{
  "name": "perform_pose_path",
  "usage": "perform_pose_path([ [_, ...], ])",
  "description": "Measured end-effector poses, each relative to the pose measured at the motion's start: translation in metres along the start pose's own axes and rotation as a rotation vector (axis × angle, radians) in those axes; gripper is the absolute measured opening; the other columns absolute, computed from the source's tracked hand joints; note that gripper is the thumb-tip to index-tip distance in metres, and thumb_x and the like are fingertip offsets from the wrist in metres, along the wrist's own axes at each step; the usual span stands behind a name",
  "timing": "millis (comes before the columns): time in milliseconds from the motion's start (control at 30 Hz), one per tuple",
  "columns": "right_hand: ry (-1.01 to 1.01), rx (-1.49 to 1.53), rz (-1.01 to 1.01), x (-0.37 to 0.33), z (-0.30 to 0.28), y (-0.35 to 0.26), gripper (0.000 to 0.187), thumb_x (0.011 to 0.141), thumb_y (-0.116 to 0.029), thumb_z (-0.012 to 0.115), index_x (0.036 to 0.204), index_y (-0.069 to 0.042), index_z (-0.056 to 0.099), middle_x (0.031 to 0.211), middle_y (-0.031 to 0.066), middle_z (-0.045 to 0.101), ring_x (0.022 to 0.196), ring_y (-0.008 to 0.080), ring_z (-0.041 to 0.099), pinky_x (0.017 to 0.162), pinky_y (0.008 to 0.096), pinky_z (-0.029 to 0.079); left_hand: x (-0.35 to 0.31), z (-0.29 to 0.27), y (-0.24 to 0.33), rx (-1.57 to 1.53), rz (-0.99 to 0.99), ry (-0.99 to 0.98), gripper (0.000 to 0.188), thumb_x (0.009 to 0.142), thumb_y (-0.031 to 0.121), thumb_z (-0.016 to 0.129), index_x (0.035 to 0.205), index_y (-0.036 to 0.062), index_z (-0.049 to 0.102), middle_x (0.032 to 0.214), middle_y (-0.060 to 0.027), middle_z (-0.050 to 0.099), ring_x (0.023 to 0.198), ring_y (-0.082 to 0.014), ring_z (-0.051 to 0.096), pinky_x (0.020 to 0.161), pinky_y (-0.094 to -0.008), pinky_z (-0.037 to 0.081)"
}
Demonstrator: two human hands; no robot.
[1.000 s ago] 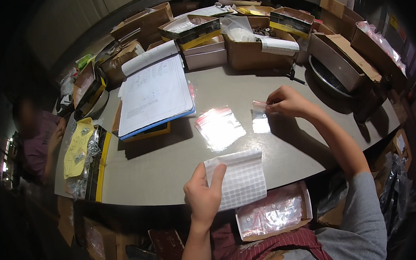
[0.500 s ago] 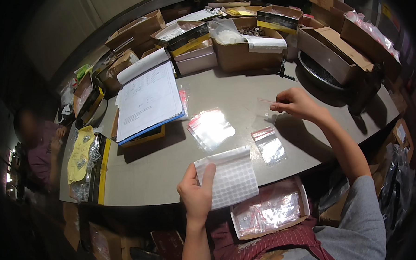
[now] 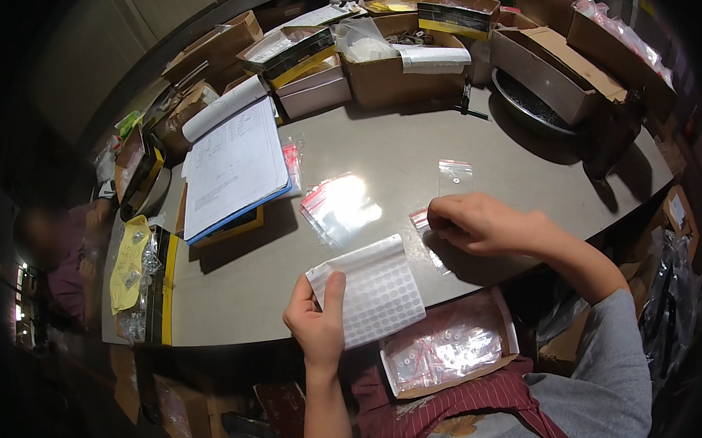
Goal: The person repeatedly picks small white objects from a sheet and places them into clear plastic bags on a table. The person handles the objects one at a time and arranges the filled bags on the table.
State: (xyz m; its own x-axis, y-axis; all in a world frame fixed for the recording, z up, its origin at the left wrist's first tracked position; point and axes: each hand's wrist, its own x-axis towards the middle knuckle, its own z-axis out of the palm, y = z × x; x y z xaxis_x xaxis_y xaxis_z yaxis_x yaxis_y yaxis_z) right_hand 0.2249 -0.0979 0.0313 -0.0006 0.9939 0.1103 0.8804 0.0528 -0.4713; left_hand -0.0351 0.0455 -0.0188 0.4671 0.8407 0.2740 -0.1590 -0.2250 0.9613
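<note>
My left hand grips a white sheet of round stickers, its thumb across the front and its fingers behind. The small grey dots run in rows below a plain folded-over band. Over a small pile of clear zip bags with red-striped tops is my right hand. Its fingers are curled in at the top of that pile, and the fingertips are hidden. Just beyond it a single zip bag lies flat, with a small ring-like spot on it. To the left, a larger fanned stack of zip bags shines under the light.
An open box of filled bags sits against my apron at the table edge. Left stands a clipboard with papers propped on a box. Cardboard boxes line the back, beside a round pan of dark bits. A person is at far left.
My right hand has let go of the zip bag, which now lies on the table, and has moved nearer to the small pile. My left hand keeps hold of the sticker sheet.
</note>
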Motion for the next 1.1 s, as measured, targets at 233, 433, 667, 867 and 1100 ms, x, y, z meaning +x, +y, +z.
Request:
perform_pose_path([
  [233, 0.006, -0.216, 0.23, 0.011, 0.001, -0.008, 0.026, 0.088, -0.018, 0.064, 0.104, 0.002, 0.06, 0.091, 0.0226, 0.067, 0.087, 0.0413, 0.066, 0.077, 0.0501, 0.052, -0.001, -0.002, -0.002, 0.015, 0.001, 0.005, 0.014, 0.096, 0.007, 0.071, 0.096, -0.0059, 0.066, 0.082, 0.002, 0.064, 0.075, -0.0028, 0.05, 0.067, -0.0203, 0.043],
  [433, -0.036, -0.281, 0.429, 0.024, -0.031, 0.01, 0.057, 0.089, -0.054, 0.073, 0.084, 0.002, 0.062, 0.078, 0.0231, 0.063, 0.079, 0.0422, 0.065, 0.071, 0.0492, 0.049, -0.001, 0.0, -0.001, 0.025, 0.024, 0.005, 0.015, 0.095, 0.007, 0.072, 0.095, -0.0063, 0.064, 0.08, 0.0022, 0.063, 0.074, -0.0026, 0.049, 0.066, -0.0205, 0.042],
  [667, 0.11, -0.039, 0.101, 0.022, 0.003, 0.022, 0.026, 0.096, -0.022, 0.066, 0.091, 0.003, 0.061, 0.087, 0.0244, 0.064, 0.083, 0.0434, 0.063, 0.071, 0.05, 0.047, -0.002, -0.002, -0.003, 0.064, 0.041, 0.013, 0.016, 0.096, 0.008, 0.071, 0.092, -0.0058, 0.063, 0.077, 0.002, 0.063, 0.072, -0.0029, 0.049, 0.064, -0.0208, 0.042],
  [867, 0.2, 0.165, 0.007, 0.024, -0.001, 0.024, 0.04, 0.078, 0.01, 0.057, 0.116, 0.002, 0.062, 0.104, 0.0194, 0.064, 0.09, 0.038, 0.064, 0.077, 0.0439, 0.051, -0.003, -0.003, 0.0, 0.068, 0.046, 0.017, 0.016, 0.096, 0.008, 0.071, 0.093, -0.0057, 0.064, 0.078, 0.0013, 0.064, 0.072, -0.003, 0.05, 0.065, -0.021, 0.044],
  [1100, 0.251, -0.026, 0.013, 0.02, -0.015, 0.028, 0.055, 0.078, 0.014, 0.055, 0.131, -0.001, 0.056, 0.118, 0.0156, 0.059, 0.099, 0.0328, 0.065, 0.082, 0.0395, 0.054, -0.004, -0.003, -0.001, 0.067, 0.055, 0.012, 0.015, 0.096, 0.007, 0.071, 0.095, -0.0058, 0.065, 0.08, 0.0007, 0.066, 0.074, -0.0031, 0.053, 0.066, -0.0211, 0.045],
])
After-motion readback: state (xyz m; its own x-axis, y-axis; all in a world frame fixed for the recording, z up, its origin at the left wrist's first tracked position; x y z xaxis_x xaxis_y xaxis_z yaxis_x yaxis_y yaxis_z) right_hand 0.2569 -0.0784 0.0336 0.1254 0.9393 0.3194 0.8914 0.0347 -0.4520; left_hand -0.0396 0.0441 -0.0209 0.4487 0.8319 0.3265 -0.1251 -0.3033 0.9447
